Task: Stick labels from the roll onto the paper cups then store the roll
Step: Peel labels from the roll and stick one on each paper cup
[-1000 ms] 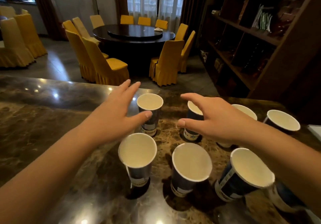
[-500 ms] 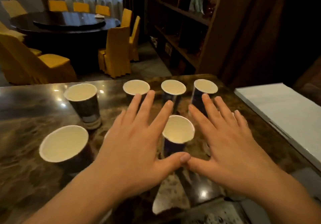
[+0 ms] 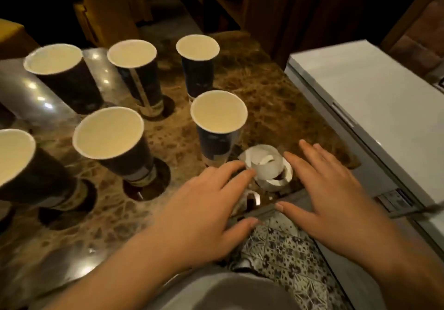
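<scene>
Several dark blue paper cups with cream insides stand upright on the brown marble counter [image 3: 269,88]; the nearest cup [image 3: 218,127] is just beyond my fingers. A white label roll [image 3: 266,168], with loose backing paper curling off it, lies near the counter's front edge. My left hand [image 3: 209,206] hovers with fingers spread, its fingertips touching the roll's left side. On the roll's right, my right hand [image 3: 324,196] is spread flat and close beside it. Neither hand holds anything.
A white appliance lid [image 3: 374,98] adjoins the counter on the right. Patterned floor tiles [image 3: 288,256] show below the counter's edge. Dark wooden shelving and a yellow chair stand behind the cups.
The view has swung down and right, so the roll now shows. Both hands have dropped toward the counter's front edge and now flank the roll.
</scene>
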The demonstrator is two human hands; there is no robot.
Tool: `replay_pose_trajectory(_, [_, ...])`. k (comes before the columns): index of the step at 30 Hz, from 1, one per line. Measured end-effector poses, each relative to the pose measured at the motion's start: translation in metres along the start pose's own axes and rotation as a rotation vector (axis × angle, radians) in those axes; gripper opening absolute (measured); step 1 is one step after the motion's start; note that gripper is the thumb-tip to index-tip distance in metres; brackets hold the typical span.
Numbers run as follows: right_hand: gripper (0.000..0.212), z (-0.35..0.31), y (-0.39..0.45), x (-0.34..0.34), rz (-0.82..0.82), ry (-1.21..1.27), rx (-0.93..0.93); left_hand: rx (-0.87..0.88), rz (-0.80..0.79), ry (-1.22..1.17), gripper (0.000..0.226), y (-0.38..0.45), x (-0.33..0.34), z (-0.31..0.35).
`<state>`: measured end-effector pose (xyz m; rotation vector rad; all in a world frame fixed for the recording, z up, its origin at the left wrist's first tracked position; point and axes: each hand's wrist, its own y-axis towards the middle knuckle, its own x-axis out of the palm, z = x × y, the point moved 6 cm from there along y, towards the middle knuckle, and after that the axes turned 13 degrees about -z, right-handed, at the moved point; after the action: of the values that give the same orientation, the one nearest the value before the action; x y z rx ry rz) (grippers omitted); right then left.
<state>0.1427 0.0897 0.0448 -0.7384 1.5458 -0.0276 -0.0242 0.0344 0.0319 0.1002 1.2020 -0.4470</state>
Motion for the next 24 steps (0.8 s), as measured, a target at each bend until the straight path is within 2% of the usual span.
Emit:
replay_pose_trajectory(5, [0.08, 0.038, 0.027, 0.02, -0.022, 0.026, -0.121, -0.093, 0.011, -0.037, 0.067, 0.045, 0.035, 0.007])
replay_pose_trajectory(9, [0.08, 0.048, 0.047, 0.023, 0.082, 0.082, -0.292, -0.199, 0.177, -0.235, 0.06, 0.071, 0.043, 0.012])
replay_pose_trajectory(13, [0.077, 0.054, 0.065, 0.019, 0.176, 0.091, -0.38, -0.325, 0.284, -0.225, 0.015, 0.083, 0.044, 0.012])
replay_pose_trajectory(15, [0.072, 0.059, 0.07, 0.017, 0.218, 0.139, -0.396, -0.314, 0.332, -0.299, 0.009, 0.082, 0.044, 0.011])
replay_pose_trajectory(18, [0.047, 0.061, 0.066, 0.008, 0.334, 0.32, -0.489, -0.296, 0.348, -0.428, 0.012, 0.08, 0.04, 0.01])
replay_pose_trajectory(20, [0.038, 0.058, 0.062, 0.003, 0.411, 0.345, -0.584, -0.279, 0.338, -0.463, 0.009, 0.08, 0.038, 0.011])
replay_pose_trajectory(22, [0.043, 0.051, 0.068, 0.005, 0.347, 0.262, -0.674, -0.228, 0.327, -0.448, 0.006, 0.081, 0.034, 0.014])
replay_pose_trajectory(24, [0.038, 0.047, 0.077, 0.007, 0.244, 0.169, -0.724, -0.179, 0.287, -0.404, 0.006, 0.082, 0.033, 0.017])
